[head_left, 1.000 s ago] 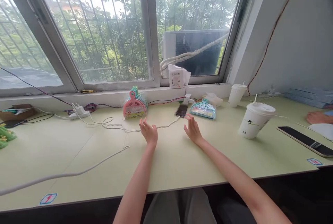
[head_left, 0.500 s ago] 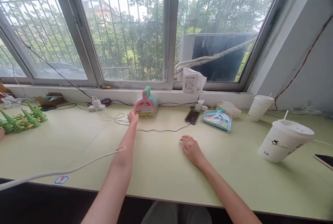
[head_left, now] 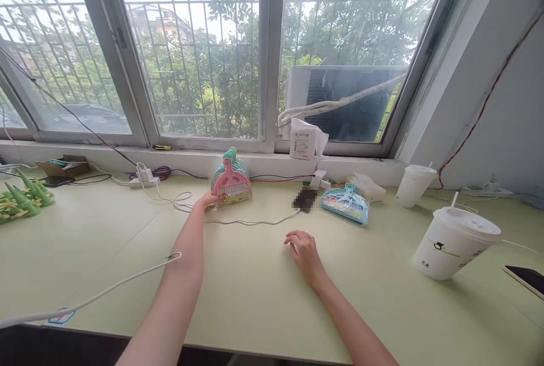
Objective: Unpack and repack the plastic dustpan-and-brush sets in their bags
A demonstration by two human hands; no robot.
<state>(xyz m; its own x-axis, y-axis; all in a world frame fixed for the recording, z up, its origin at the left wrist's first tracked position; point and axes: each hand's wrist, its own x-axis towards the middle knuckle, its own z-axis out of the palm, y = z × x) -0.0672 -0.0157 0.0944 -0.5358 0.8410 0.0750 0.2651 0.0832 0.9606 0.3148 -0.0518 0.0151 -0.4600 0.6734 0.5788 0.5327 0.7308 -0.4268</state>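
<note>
My left hand [head_left: 208, 201] reaches far forward and grips the lower left edge of a stack of small pink and teal dustpan-and-brush sets [head_left: 230, 179] that leans by the window sill. My right hand [head_left: 302, 248] rests on the pale green table [head_left: 255, 292] with its fingers loosely curled and nothing in them. A white cable [head_left: 250, 222] runs across the table between the two hands to a dark phone [head_left: 305, 200].
A second bagged teal dustpan set [head_left: 345, 202] lies right of the phone. Two white paper cups [head_left: 451, 243] [head_left: 414, 184] stand at the right, a dark tablet [head_left: 527, 279] beyond. A power strip [head_left: 143, 179] and green toys [head_left: 23, 201] sit left. A tissue pack [head_left: 302, 140] stands on the sill.
My left hand went forward from mid-table to the pink dustpan stack and closed on its edge. My right hand dropped flat to the table. The view shifted left.
</note>
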